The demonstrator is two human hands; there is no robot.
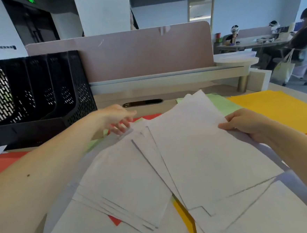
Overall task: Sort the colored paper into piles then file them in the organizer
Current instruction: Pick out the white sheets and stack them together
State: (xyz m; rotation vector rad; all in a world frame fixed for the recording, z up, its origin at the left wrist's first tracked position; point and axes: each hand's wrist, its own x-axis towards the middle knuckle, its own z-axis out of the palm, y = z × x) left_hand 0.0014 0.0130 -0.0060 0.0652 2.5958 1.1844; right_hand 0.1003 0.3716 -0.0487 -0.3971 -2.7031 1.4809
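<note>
The right hand pinches the right edge of the white sheets, thumb on top and fingers hidden beneath; the left hand reaches to their far left corner with fingers loosely bent, and whether it pinches anything there I cannot tell; the white sheets lie fanned across the desk between the two arms, long axis running away from the person and leaning a little left; red paper and green paper peek out from under them; a yellow pile sits just beyond the right hand. The organizer stands upright at the far left, near the left hand and well apart from the right; judging by that, squaring the fan into one pile likely comes first, and filing would fall to the left side.
</note>
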